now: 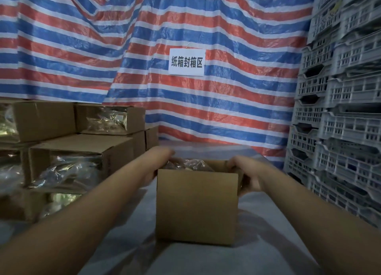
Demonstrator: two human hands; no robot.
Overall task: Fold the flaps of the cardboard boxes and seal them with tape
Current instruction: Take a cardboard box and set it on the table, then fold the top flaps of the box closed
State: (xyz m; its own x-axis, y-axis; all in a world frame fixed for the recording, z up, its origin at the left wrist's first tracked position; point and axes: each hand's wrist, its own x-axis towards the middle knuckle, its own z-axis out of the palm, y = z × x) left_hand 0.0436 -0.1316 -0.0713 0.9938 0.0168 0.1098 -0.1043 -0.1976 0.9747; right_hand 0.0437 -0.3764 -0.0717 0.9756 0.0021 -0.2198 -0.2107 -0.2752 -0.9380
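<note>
**Open box squarely between both hands**

Box (196, 204) on the desk (268, 243), top unsealed, near flap upright. Left hand (162, 161) at its left top edge, fingers hidden, hold unclear. Right hand (245, 175) curled round the right top corner. Side flaps equally near each hand.

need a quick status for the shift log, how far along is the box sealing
Done: nothing sealed that shows; the stacked boxes at left lie open, with plastic bags showing. In hand: the left hand and right hand grip the sides of the open box, bagged goods inside. Left: folding its flaps, taping it, then the stack. No tape in view.
</note>
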